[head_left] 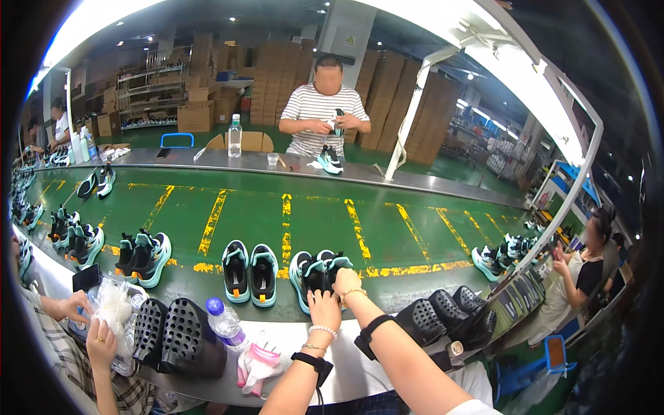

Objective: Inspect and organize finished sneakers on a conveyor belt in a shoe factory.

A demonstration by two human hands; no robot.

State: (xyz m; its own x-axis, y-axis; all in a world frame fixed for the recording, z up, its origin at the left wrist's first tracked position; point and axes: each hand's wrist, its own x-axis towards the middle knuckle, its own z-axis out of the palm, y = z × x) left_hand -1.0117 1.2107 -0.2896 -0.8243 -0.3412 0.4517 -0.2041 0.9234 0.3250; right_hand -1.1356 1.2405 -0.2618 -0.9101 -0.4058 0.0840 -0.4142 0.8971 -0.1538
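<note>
Both hands are on one pair of black and turquoise shoes [317,275], which stands on the green worktop [315,225]. The left hand [324,310] touches the near, heel end; the right hand [347,282], fingers bent, is at the top of the right-side shoe. The hands are close together; firmness of either grip cannot be determined. A second pair [263,277] stands just left of the hands. Nearer the wearer, left of the hands, are a blue-capped bottle [227,326] and a pink-and-white cloth [259,366]. Black perforated forms [422,321] stand to their right.
</note>
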